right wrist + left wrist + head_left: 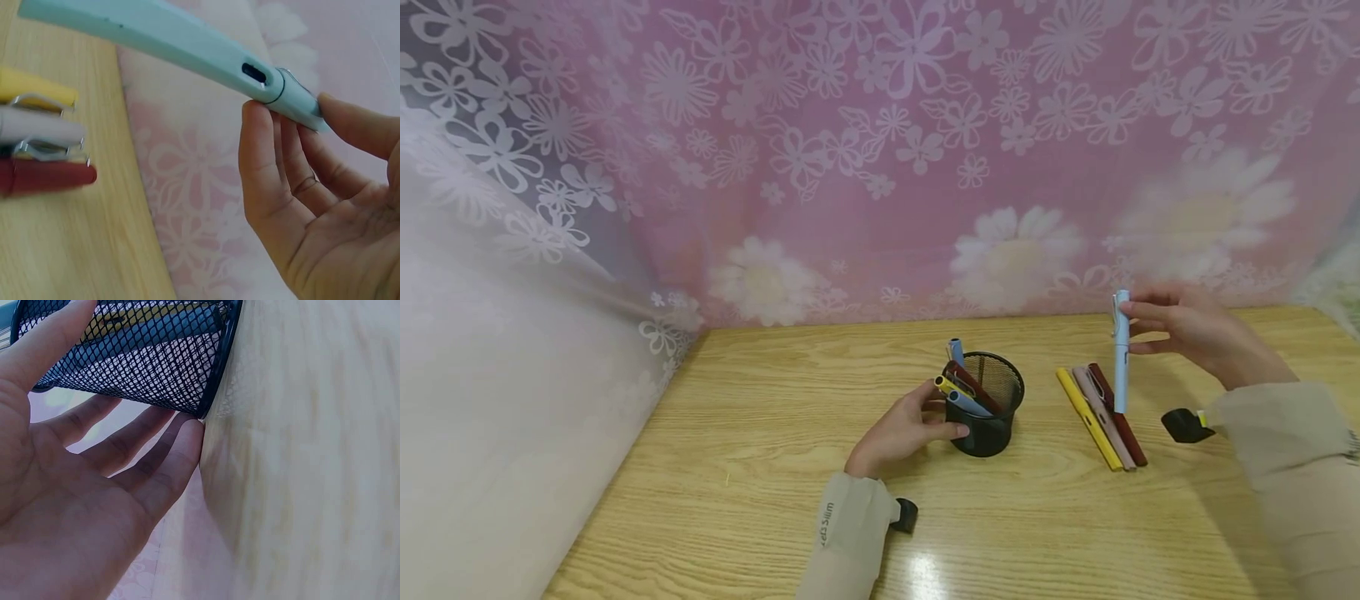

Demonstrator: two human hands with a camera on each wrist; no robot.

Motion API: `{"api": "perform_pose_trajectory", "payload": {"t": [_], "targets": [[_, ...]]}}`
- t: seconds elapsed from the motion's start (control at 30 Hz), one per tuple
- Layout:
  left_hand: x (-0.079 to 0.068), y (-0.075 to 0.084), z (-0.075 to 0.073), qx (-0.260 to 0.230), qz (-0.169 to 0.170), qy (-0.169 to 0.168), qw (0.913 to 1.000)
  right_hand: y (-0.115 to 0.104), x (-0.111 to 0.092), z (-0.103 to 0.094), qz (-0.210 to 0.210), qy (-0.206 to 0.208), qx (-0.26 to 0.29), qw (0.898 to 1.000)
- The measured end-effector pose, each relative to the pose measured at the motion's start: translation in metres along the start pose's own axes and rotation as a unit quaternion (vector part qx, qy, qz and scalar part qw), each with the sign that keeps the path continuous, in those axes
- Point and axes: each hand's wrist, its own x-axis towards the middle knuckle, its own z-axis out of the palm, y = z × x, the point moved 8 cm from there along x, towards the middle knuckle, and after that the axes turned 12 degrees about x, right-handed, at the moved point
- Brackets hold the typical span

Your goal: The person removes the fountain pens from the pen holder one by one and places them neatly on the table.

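Note:
My right hand [1187, 325] pinches a light blue pen [181, 47] by its capped end between thumb and fingers. In the head view the pen hangs upright above the table, cap uppermost. With thumb on one side and fingers on the other, my left hand [904, 429] holds a black mesh pen holder [988, 437] that stands on the table. Inside it lean several pens, among them a yellow pen [946, 384], a dark red pen [973, 385] and blue ones. The mesh shows a blue pen [156, 337] low in the holder in the left wrist view.
Right of the holder, a yellow pen [1090, 421], a pale pink pen [1105, 421] and a dark red pen [1123, 425] lie side by side on the wooden table [760, 408]. A flowered pink curtain [865, 208] hangs along the back edge.

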Motion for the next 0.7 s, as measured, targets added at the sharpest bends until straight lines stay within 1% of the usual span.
{"api": "perform_pose_trajectory", "payload": {"t": [0.2, 0.47, 0.7], "targets": [[0.0, 0.0, 0.0, 0.001, -0.002, 0.001, 1.0, 0.011, -0.002, -0.011, 0.016, 0.002, -0.021, 1.0], [0.001, -0.001, 0.0, 0.009, -0.002, 0.004, 0.9999, 0.022, -0.007, -0.022, 0.025, 0.005, -0.042, 0.999], [0.001, 0.0, 0.0, 0.011, -0.002, 0.004, 0.9999, 0.037, -0.008, -0.031, 0.057, 0.011, -0.047, 0.997]]}}
